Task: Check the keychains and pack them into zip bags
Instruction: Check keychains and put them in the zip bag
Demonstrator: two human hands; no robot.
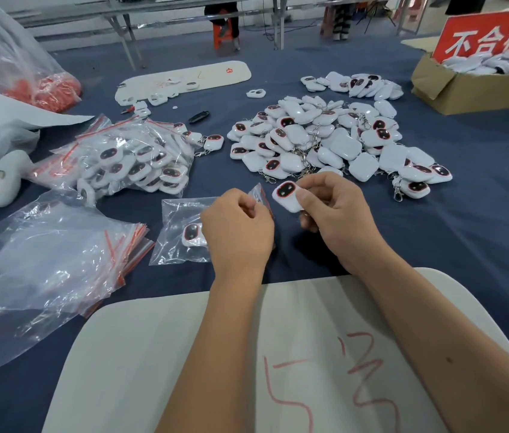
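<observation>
My right hand pinches a white keychain with a dark red-rimmed face, held just above the blue table. Beside it, my left hand grips the open mouth of a clear zip bag that lies on the cloth with one keychain inside. A large heap of loose keychains lies beyond my hands. Packed bags are piled at the left.
A stack of empty zip bags lies at the near left. A cardboard box with a red sign holds more keychains at the far right. White boards lie near me and far off. A big plastic sack stands far left.
</observation>
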